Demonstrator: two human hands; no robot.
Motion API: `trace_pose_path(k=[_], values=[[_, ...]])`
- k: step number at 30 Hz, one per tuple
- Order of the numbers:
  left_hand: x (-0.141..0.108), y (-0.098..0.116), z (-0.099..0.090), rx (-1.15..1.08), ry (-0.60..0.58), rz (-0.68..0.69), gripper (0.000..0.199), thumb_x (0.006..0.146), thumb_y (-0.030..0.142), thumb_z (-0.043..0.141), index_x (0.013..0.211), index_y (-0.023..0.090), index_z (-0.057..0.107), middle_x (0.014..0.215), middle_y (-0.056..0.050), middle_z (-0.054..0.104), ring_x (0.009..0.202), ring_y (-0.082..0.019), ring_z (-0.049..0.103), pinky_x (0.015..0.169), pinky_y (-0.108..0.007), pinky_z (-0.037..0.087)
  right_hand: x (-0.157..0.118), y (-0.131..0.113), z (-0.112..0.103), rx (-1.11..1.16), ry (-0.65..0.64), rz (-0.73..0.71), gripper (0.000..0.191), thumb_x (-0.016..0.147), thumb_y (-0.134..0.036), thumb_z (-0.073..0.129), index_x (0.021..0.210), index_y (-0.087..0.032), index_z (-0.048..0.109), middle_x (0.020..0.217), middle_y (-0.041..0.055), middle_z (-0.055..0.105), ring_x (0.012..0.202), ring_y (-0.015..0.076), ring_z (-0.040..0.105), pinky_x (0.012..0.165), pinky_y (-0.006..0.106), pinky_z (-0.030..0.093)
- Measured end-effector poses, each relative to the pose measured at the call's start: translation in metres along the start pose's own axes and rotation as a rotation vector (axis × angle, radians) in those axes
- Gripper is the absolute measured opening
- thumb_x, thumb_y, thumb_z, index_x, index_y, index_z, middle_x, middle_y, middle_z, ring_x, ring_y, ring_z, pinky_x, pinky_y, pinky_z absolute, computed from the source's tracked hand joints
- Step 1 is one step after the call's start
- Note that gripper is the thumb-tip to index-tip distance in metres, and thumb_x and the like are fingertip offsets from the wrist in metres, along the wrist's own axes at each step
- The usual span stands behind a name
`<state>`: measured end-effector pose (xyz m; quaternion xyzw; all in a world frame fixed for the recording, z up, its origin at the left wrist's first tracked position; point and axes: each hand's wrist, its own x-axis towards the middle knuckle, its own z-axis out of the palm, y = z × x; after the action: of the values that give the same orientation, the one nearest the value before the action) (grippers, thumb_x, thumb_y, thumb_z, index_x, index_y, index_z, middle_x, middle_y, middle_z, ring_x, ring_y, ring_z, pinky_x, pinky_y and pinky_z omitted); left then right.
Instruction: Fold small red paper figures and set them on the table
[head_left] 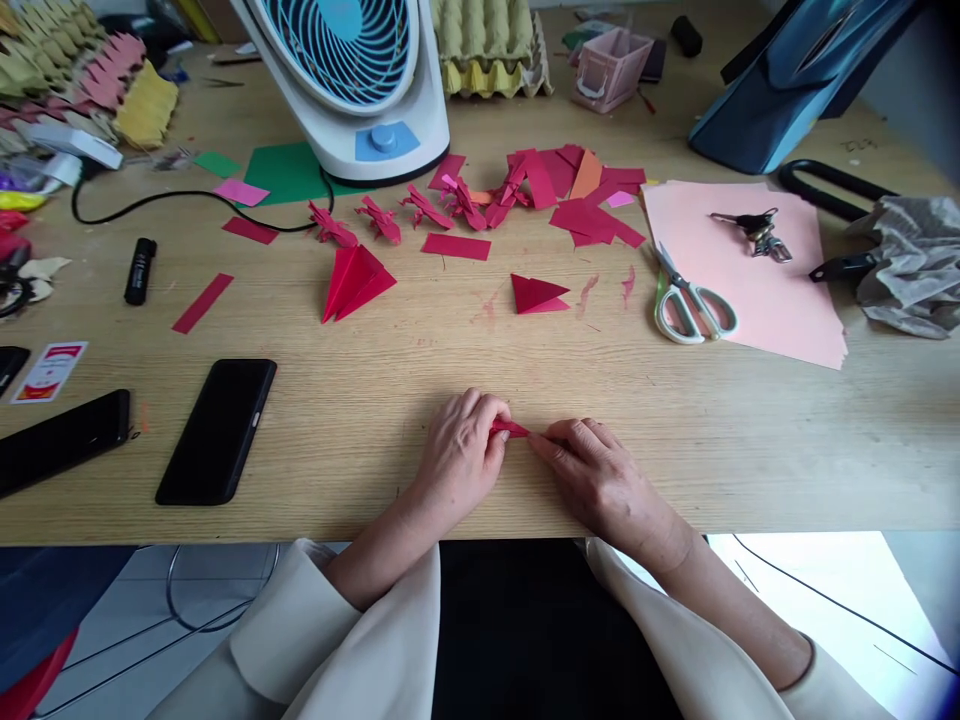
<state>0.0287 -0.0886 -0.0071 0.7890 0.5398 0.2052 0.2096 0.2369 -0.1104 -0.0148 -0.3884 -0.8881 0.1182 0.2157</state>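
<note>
The left hand (463,445) pinches the small red folded paper (510,428) between thumb and fingers at the table's front edge, 6 o'clock. The right hand (600,480) has fingertips pressed together at the paper's 3 o'clock tip. Scissors (694,300) lie at 2 o'clock.

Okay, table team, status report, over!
Left hand: gripping red folded paper. Right hand: fingers at its tip. Scissors lying off beyond right hand. Over.

Left hand (466,440) and right hand (592,468), nearly meeting, fingers pinched; both forearms angle inward, wrists bare below pale sleeves.
</note>
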Motion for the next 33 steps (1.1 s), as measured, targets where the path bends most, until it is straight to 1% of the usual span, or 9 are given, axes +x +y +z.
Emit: trace_pose_path(k=[6, 11, 14, 16, 20, 26, 29, 31, 33], values=[[-0.008, -0.015, -0.001, -0.117, 0.057, 0.053, 0.018, 0.092, 0.012, 0.054, 0.109, 0.019, 0.055, 0.11, -0.007, 0.052, 0.099, -0.018, 0.058, 0.086, -0.034, 0.051, 0.0, 0.0, 0.003, 0.043, 0.06, 0.013, 0.032, 0.094, -0.003, 0.046, 0.118, -0.013, 0.065, 0.103, 0.0131, 0.061, 0.091, 0.022, 0.056, 0.082, 0.039, 0.053], [-0.007, -0.016, -0.004, -0.003, 0.09, 0.095, 0.013, 0.087, 0.012, 0.062, 0.096, 0.019, 0.057, 0.106, -0.007, 0.054, 0.103, -0.022, 0.054, 0.09, -0.038, 0.046, 0.004, 0.0, -0.001, 0.221, 0.139, 0.11, 0.023, 0.098, -0.011, 0.047, 0.107, -0.016, 0.067, 0.099, 0.011, 0.062, 0.087, 0.0191, 0.06, 0.078, 0.035, 0.054], [-0.004, -0.014, -0.006, 0.122, 0.052, 0.195, 0.009, 0.089, 0.012, 0.059, 0.091, 0.02, 0.055, 0.096, -0.003, 0.062, 0.097, -0.022, 0.054, 0.09, -0.041, 0.04, 0.01, 0.0, -0.003, 0.325, 0.169, 0.21, 0.018, 0.097, -0.015, 0.051, 0.106, -0.017, 0.067, 0.099, 0.0096, 0.062, 0.086, 0.0181, 0.062, 0.076, 0.033, 0.053], [-0.001, -0.014, -0.008, 0.143, 0.026, 0.275, 0.011, 0.09, 0.009, 0.053, 0.091, 0.02, 0.054, 0.089, -0.001, 0.065, 0.092, -0.02, 0.056, 0.091, -0.041, 0.037, 0.017, -0.001, -0.004, 0.373, 0.153, 0.252, 0.015, 0.095, -0.019, 0.055, 0.105, -0.017, 0.067, 0.099, 0.0088, 0.063, 0.086, 0.0176, 0.062, 0.075, 0.032, 0.052], [0.01, -0.013, -0.014, 0.083, -0.034, 0.376, 0.019, 0.084, 0.007, 0.056, 0.097, 0.021, 0.054, 0.091, 0.0, 0.067, 0.087, -0.018, 0.06, 0.089, -0.036, 0.04, 0.032, -0.004, -0.006, 0.455, 0.07, 0.281, 0.015, 0.094, -0.025, 0.058, 0.096, -0.017, 0.071, 0.091, 0.0057, 0.062, 0.076, 0.0141, 0.059, 0.066, 0.027, 0.048], [0.023, -0.006, -0.044, -0.02, -0.086, 0.4, 0.03, 0.081, 0.009, 0.062, 0.106, 0.022, 0.055, 0.092, 0.0, 0.07, 0.091, -0.018, 0.066, 0.094, -0.038, 0.044, 0.045, -0.009, -0.007, 0.618, 0.047, 0.362, 0.016, 0.092, -0.028, 0.06, 0.083, -0.017, 0.066, 0.078, 0.0008, 0.06, 0.064, 0.0103, 0.048, 0.06, 0.025, 0.038], [0.02, -0.006, -0.057, -0.241, 0.055, 0.288, 0.042, 0.081, 0.017, 0.069, 0.12, 0.022, 0.054, 0.114, -0.006, 0.068, 0.102, -0.02, 0.065, 0.094, -0.036, 0.048, 0.046, -0.012, -0.002, 0.843, 0.065, 0.466, 0.02, 0.09, -0.036, 0.062, 0.083, -0.017, 0.063, 0.071, -0.0011, 0.058, 0.062, 0.0108, 0.045, 0.058, 0.025, 0.035], [0.015, -0.008, -0.057, -0.441, 0.167, 0.136, 0.036, 0.084, 0.02, 0.067, 0.119, 0.021, 0.057, 0.112, -0.007, 0.068, 0.099, -0.018, 0.065, 0.094, -0.035, 0.05, 0.047, -0.015, 0.003, 1.015, 0.126, 0.519, 0.025, 0.089, -0.041, 0.063, 0.082, -0.018, 0.062, 0.071, -0.0013, 0.056, 0.063, 0.0115, 0.047, 0.06, 0.025, 0.036], [0.01, -0.009, -0.05, -0.646, 0.116, 0.013, 0.022, 0.088, 0.028, 0.065, 0.108, 0.018, 0.063, 0.101, -0.006, 0.07, 0.091, -0.017, 0.067, 0.087, -0.032, 0.052, 0.048, -0.02, 0.009, 1.149, 0.201, 0.537, 0.028, 0.087, -0.045, 0.066, 0.08, -0.019, 0.061, 0.072, -0.0009, 0.057, 0.066, 0.012, 0.049, 0.064, 0.026, 0.039]])
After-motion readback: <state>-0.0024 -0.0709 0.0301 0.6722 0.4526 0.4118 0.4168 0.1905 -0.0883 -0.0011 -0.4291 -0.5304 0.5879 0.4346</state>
